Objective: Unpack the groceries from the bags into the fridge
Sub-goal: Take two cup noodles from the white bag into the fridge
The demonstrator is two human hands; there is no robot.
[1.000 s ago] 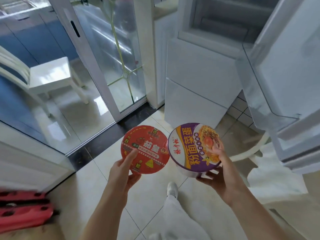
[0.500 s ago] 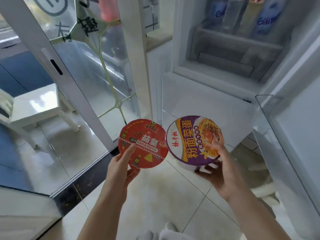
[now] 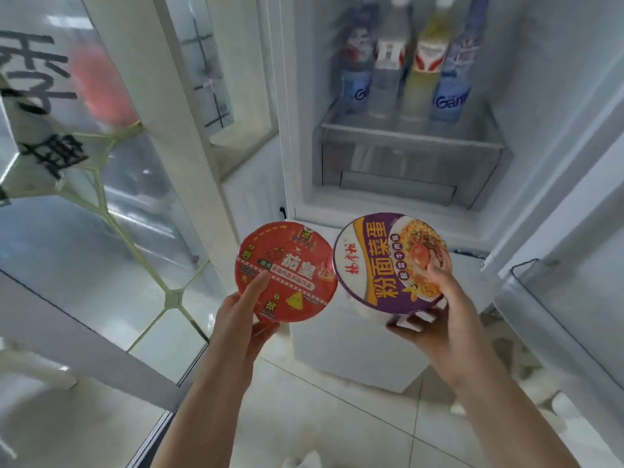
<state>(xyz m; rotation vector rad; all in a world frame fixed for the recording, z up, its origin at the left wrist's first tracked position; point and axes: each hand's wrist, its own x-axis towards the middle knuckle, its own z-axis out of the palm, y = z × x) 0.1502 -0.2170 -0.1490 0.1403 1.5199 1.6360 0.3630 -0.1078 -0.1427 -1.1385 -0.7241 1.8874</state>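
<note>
The left hand (image 3: 243,315) grips a red-lidded noodle bowl (image 3: 286,271), thumb laid across the lid and fingers curled under its base. The right hand (image 3: 435,305) grips a purple-lidded noodle bowl (image 3: 391,263) the same way, thumb on the lid's edge and fingers beneath. The two bowls are held side by side, just apart, in front of the open fridge (image 3: 398,231) and below its compartment.

Inside, four bottles (image 3: 405,69) stand in a row on the shelf above a clear drawer (image 3: 405,167) (its contents cannot be made out).

The step in hand looks like carrying both bowls to the fridge. The next move calls for lifting them to the shelf and finding room in front of the bottles, which looks narrow, so the bowls may need to go in one at a time, kept level and clear of the bottles.
</note>
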